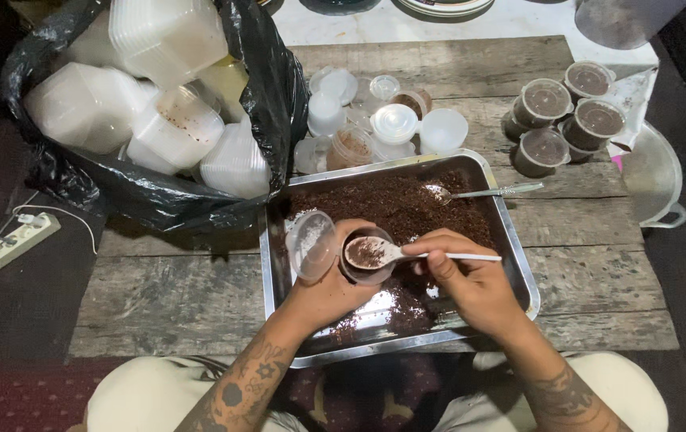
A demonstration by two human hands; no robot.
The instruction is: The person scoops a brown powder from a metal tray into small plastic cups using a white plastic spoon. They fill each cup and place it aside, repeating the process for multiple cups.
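Over the rectangular steel tray (511, 264) of brown crumbs: left hand (328, 290) closed around small clear plastic cup (367, 254) and lid (311, 244); right hand (471, 280) pinching white plastic spoon (407, 254).

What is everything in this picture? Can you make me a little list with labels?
left hand: holds a small clear cup with its hinged lid open
right hand: holds a white spoon of brown crumbs over the cup
metal tray: partly covered in brown crumbs, a second spoon lying in it
filled cups: lidded, grouped at the table's far right
empty cups: beyond the tray
black bag: full of clear containers, left
table: worn wood
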